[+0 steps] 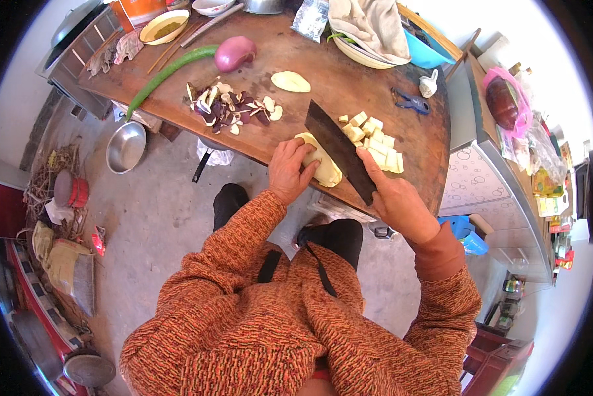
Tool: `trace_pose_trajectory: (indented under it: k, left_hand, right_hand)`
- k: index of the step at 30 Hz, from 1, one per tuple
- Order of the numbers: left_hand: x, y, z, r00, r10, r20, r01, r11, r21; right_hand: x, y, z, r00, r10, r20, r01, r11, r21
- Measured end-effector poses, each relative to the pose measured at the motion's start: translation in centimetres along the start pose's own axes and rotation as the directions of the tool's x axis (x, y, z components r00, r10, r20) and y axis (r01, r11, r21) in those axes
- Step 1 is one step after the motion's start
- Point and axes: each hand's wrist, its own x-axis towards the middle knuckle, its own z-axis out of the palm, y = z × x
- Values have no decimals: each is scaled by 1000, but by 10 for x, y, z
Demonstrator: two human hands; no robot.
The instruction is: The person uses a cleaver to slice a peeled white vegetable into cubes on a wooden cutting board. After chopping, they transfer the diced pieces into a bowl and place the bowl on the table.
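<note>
A dark cleaver [339, 150] is gripped by the right hand [394, 198], fingers wrapped tight round the handle and the index finger laid along the blade. A peeled potato [321, 165] is pinned down by the left hand [288, 170], fingers curled over its near side, right at the front edge of the round wooden table [349, 72]. The blade is set just beside the potato, on its right. A pile of potato cubes [374, 142] is seen just past the blade. Further back, purple peelings [234, 105], a potato slice [290, 82], a red onion [235, 53] and a long green cucumber [171, 71] are spread out. A metal bowl [125, 146] is parked on the floor.
</note>
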Motion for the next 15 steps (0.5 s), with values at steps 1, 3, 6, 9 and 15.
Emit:
trace_pose_trajectory:
  k: [1, 3, 6, 9, 15]
  left_hand:
    - [-1, 0, 0, 1000, 1, 9, -1, 1000, -4]
    - [-1, -2, 1, 1000, 6, 23, -6, 1000, -10]
    - [-2, -2, 2, 1000, 8, 4, -8, 1000, -12]
    - [-4, -3, 3, 1000, 13, -15, -13, 1000, -1]
    - [-5, -5, 1, 999, 33, -20, -32, 999, 25]
  right_hand:
    - [1, 3, 4, 1000, -19, 0, 19, 1000, 7]
    - [3, 11, 20, 998, -61, -4, 61, 998, 19]
    - [3, 18, 36, 999, 39, 9, -40, 999, 25]
    - [0, 11, 47, 995, -37, -97, 39, 999, 16]
    - [4, 26, 43, 992, 8, -122, 19, 975, 223]
